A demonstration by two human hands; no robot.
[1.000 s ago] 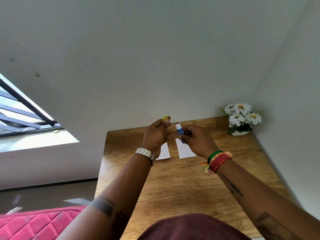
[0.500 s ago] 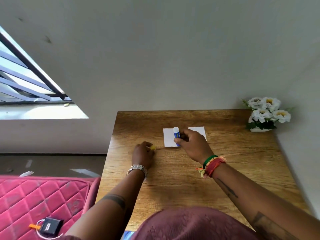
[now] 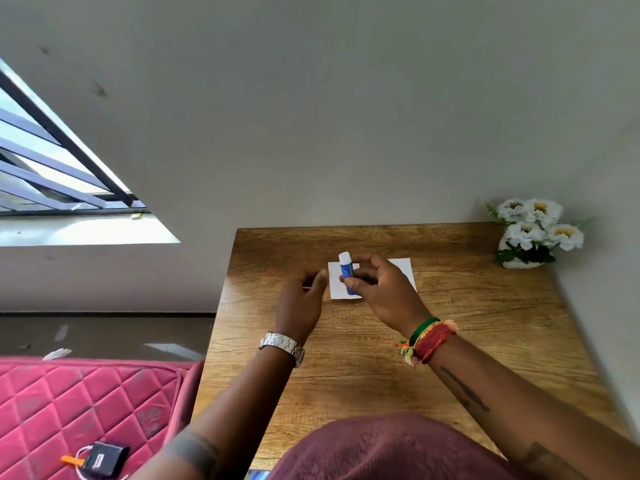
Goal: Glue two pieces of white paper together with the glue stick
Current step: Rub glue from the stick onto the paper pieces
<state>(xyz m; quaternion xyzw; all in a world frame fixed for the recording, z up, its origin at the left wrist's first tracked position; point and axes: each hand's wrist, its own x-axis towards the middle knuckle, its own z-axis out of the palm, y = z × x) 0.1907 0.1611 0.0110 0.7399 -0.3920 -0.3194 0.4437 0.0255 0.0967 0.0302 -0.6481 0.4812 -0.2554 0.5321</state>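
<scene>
Two white paper pieces lie side by side at the far middle of the wooden table (image 3: 346,358): the left paper (image 3: 336,289) and the right paper (image 3: 404,268), which my right hand partly covers. My right hand (image 3: 384,294) pinches the blue glue stick (image 3: 346,270) upright over the left paper, its white tip pointing up and uncapped. My left hand (image 3: 303,301) hovers just left of the left paper with relaxed fingers, the thumb reaching toward the paper's edge. The yellow cap is not visible.
A small white pot of white flowers (image 3: 533,233) stands at the table's far right corner by the wall. A pink quilted mattress (image 3: 86,410) with a small black device (image 3: 102,459) lies left of the table. Walls close the far and right sides.
The view tilted down onto the table. My left hand came down from the raised glue stick with the yellow cap and now sits beside the left paper. My right hand lowered the stick over the paper.
</scene>
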